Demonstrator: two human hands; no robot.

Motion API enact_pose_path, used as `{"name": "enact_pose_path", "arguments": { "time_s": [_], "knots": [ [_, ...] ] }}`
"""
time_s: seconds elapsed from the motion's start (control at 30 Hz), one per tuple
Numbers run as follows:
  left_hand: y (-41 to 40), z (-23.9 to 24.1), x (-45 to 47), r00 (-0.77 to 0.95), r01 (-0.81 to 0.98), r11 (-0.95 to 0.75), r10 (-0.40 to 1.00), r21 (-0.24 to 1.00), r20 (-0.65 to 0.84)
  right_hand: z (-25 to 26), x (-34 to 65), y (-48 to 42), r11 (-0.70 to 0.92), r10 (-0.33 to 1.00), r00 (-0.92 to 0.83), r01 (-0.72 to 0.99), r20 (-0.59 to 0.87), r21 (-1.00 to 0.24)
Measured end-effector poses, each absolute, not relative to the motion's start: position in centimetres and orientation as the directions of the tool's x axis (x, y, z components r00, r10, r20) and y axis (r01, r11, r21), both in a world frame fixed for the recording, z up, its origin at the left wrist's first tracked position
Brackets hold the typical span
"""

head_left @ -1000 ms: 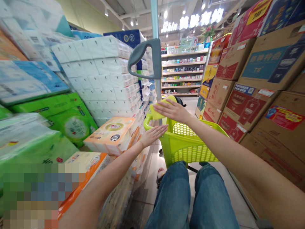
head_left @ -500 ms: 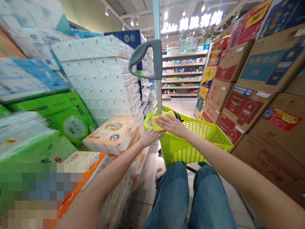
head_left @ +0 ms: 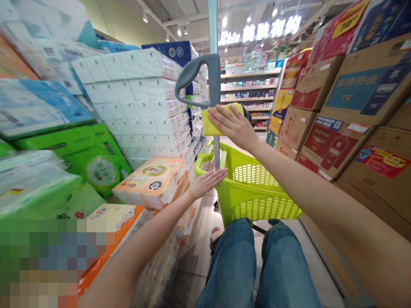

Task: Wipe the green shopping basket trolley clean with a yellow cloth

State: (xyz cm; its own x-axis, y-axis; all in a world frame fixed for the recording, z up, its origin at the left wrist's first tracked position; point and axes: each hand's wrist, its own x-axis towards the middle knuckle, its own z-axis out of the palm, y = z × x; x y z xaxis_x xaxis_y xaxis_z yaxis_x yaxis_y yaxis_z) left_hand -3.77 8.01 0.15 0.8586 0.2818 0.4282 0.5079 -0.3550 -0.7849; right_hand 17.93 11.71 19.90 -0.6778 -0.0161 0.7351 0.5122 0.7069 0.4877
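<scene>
Head view: the right hand [head_left: 233, 126] presses with stretched fingers on the yellow cloth [head_left: 211, 125], which lies under its fingers against the pole [head_left: 217, 150]. Lower, the left hand [head_left: 207, 182] is flat and released, at the same pole.

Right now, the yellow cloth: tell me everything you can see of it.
The yellow cloth is a soft-looking folded pad, plain. The right hand presses it flat against the metal pole, just below the grey handle and above the green basket. The left hand, open below, does not touch it.
</scene>
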Motion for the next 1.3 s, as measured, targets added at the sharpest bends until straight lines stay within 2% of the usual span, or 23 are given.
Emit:
{"name": "enact_pose_path", "arguments": {
  "time_s": [0.1, 0.2, 0.3, 0.4, 0.53, 0.63, 0.7, 0.8, 0.9, 0.97, 1.03, 1.1, 1.23, 1.3],
  "knots": [
    [8.1, 0.1, -3.8, 0.854, 0.517, -0.370, 0.285, -0.771, 0.435, 15.6, 18.4, 11.2, 0.721, -0.005, -0.710, 0.485, 0.704, 0.495],
    [8.2, 0.0, -3.9, 0.854, 0.515, -0.429, 0.333, -0.742, 0.400, 10.7, 19.1, 10.8, 0.738, -0.034, -0.794, 0.389, 0.607, 0.551],
    [8.3, -0.1, -4.0, 0.852, 0.512, -0.437, 0.370, -0.739, 0.371, 9.0, 19.8, 10.7, 0.737, -0.076, -0.874, 0.275, 0.481, 0.617],
    [8.2, -0.1, -4.0, 0.855, 0.505, -0.368, 0.338, -0.780, 0.394, 12.2, 20.0, 11.1, 0.732, -0.082, -0.896, 0.243, 0.436, 0.636],
    [8.0, 0.1, -3.8, 0.858, 0.500, -0.290, 0.296, -0.816, 0.420, 19.2, 19.3, 11.8, 0.734, -0.025, -0.757, 0.429, 0.653, 0.526],
    [7.8, 0.4, -3.7, 0.863, 0.493, -0.288, 0.281, -0.821, 0.420, 21.3, 18.7, 12.1, 0.752, -0.015, -0.691, 0.469, 0.723, 0.463],
    [7.7, 0.4, -3.7, 0.859, 0.501, -0.303, 0.288, -0.811, 0.424, 19.7, 18.5, 12.0, 0.750, -0.007, -0.689, 0.476, 0.724, 0.460],
    [7.9, 0.3, -3.7, 0.852, 0.512, -0.370, 0.335, -0.775, 0.403, 14.0, 18.7, 11.2, 0.728, 0.001, -0.743, 0.460, 0.669, 0.509],
    [8.2, 0.0, -3.9, 0.852, 0.508, -0.455, 0.391, -0.731, 0.348, 8.0, 19.1, 10.3, 0.722, -0.044, -0.811, 0.378, 0.583, 0.580],
    [8.4, -0.1, -4.0, 0.854, 0.505, -0.467, 0.392, -0.726, 0.342, 6.3, 19.3, 10.0, 0.715, -0.032, -0.826, 0.374, 0.563, 0.590],
    [8.4, -0.1, -4.0, 0.859, 0.502, -0.436, 0.351, -0.748, 0.372, 7.1, 19.3, 10.1, 0.707, -0.038, -0.842, 0.358, 0.539, 0.610],
    [8.3, 0.0, -3.9, 0.859, 0.506, -0.383, 0.303, -0.773, 0.412, 10.0, 19.1, 10.7, 0.699, -0.052, -0.843, 0.352, 0.535, 0.622],
    [7.9, 0.2, -3.7, 0.856, 0.509, -0.303, 0.277, -0.806, 0.436, 17.4, 18.2, 11.9, 0.686, -0.041, -0.739, 0.469, 0.673, 0.556],
    [7.9, 0.3, -3.7, 0.858, 0.504, -0.289, 0.277, -0.814, 0.432, 19.5, 17.8, 12.2, 0.701, -0.038, -0.683, 0.502, 0.729, 0.506]
  ]
}}
